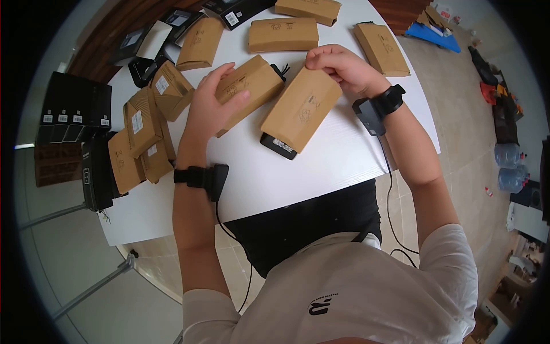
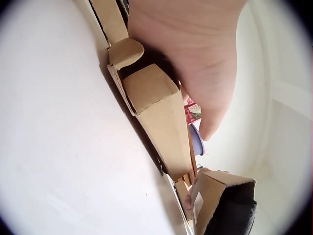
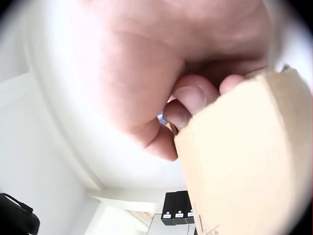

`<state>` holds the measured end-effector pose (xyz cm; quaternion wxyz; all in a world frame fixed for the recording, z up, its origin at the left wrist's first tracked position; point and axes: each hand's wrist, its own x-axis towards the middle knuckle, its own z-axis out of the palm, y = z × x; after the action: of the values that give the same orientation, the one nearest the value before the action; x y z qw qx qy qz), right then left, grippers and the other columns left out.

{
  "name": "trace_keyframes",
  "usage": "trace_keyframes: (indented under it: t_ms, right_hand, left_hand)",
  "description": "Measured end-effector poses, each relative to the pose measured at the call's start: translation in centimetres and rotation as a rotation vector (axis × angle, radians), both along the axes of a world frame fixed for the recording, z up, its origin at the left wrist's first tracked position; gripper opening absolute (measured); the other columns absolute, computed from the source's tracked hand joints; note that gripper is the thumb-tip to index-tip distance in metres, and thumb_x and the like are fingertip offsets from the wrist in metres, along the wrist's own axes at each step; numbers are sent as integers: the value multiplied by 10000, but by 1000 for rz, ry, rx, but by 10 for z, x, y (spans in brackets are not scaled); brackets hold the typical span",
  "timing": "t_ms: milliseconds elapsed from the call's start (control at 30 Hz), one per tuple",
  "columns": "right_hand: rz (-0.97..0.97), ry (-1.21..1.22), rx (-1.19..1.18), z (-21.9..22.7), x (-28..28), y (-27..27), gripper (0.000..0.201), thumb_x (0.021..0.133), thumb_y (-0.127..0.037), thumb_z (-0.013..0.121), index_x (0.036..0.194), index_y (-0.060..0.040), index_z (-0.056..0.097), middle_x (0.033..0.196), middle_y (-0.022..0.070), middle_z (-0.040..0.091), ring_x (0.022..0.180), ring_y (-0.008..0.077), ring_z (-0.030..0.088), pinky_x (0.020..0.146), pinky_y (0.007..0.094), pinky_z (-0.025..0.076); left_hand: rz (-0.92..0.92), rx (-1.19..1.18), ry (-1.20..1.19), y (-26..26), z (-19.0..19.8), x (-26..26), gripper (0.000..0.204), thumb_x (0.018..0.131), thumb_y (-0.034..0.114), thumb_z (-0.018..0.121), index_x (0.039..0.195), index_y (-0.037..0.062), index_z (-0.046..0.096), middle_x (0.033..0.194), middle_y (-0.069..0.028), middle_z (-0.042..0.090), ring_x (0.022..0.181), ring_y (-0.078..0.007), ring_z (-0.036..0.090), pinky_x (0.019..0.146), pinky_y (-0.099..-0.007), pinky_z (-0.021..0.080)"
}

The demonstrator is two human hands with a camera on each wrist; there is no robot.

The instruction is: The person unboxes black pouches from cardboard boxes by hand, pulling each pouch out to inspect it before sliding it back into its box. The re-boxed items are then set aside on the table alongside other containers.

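In the head view my right hand (image 1: 346, 70) pinches the upper end of a brown cardboard box (image 1: 302, 109), held at a slant. A black item (image 1: 278, 146) sticks out of its lower end. The right wrist view shows thumb and fingers at the edge of that box (image 3: 244, 152). My left hand (image 1: 213, 106) lies over another brown box (image 1: 250, 86), fingers and thumb spread along it; a black cord (image 1: 281, 72) shows at its far end. From the left wrist, that hand (image 2: 190, 54) is above the box (image 2: 164, 127) with its end flap out.
Several brown boxes lie at the back (image 1: 283, 34) and left (image 1: 142, 121) of the white table (image 1: 240, 186). Black boxes stand at the left (image 1: 74, 109) and back left (image 1: 137, 43). One brown box (image 1: 382, 49) lies at the back right. Cables hang from both wrists.
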<state>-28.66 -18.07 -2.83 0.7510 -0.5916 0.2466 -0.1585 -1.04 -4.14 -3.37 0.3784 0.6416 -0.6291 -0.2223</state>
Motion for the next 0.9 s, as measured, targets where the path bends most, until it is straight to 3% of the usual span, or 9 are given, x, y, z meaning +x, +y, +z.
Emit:
trace_keyframes:
  t_ms: [67,267,367,467,600,700,767,900]
  right_hand:
    - [-122,-58,79,6,1,2,226,916,-199,626,709,-113,603,593,-95,432,505,19,337,457,213,262]
    - [-325,-114,224,1,6,2,265,950,-228,618,716,-124,550,612,-92,434,516,24,333,499,204,281]
    - [-195,-184,315,-4,5,-4,254,960,-225,614,736,-124,547,627,-94,428,516,33,327,503,209,284]
    - [-185,-206,322,-2,7,-1,253,968,-217,607,744,-127,530,642,-93,424,520,36,324,502,213,286]
    - [-223,-240,362,-5,10,-1,250,977,-221,598,761,-120,523,655,-86,433,521,35,326,505,217,295]
    - [-213,-320,429,-11,12,-2,254,984,-221,594,763,-114,527,658,-78,435,518,37,334,510,220,310]
    - [-227,-323,365,-9,14,2,263,987,-221,595,758,-111,527,665,-70,459,516,37,342,511,223,318]
    - [-254,-274,275,-8,17,8,264,987,-225,600,763,-105,529,676,-61,484,512,47,352,517,221,333]
  left_hand:
    - [-12,-74,66,-2,-1,2,581,804,218,750,1321,29,566,1292,-125,614,1207,-248,569,1033,-382,443]
    - [-76,-174,117,-1,0,3,640,789,164,685,1390,45,499,1349,-124,589,1235,-241,548,1073,-396,379]
    - [-134,-211,211,-2,0,3,730,734,195,698,1409,36,468,1354,-117,588,1242,-245,545,1062,-393,388]
    - [-167,-215,220,-3,2,4,842,669,266,759,1417,26,455,1358,-133,586,1242,-255,544,1060,-386,389]
    - [-245,-249,180,0,7,-1,933,612,253,817,1432,24,434,1367,-141,557,1257,-266,529,1056,-390,400]
    - [-241,-119,299,3,11,-12,1023,569,221,871,1458,40,399,1378,-147,515,1281,-276,504,1057,-398,412]
    - [-212,-136,9,3,14,-14,1060,564,184,891,1479,64,369,1361,-141,487,1277,-290,495,1056,-406,425]
    - [-87,-98,-143,6,17,-20,1054,571,189,898,1476,77,370,1330,-144,494,1250,-302,508,1043,-409,441]
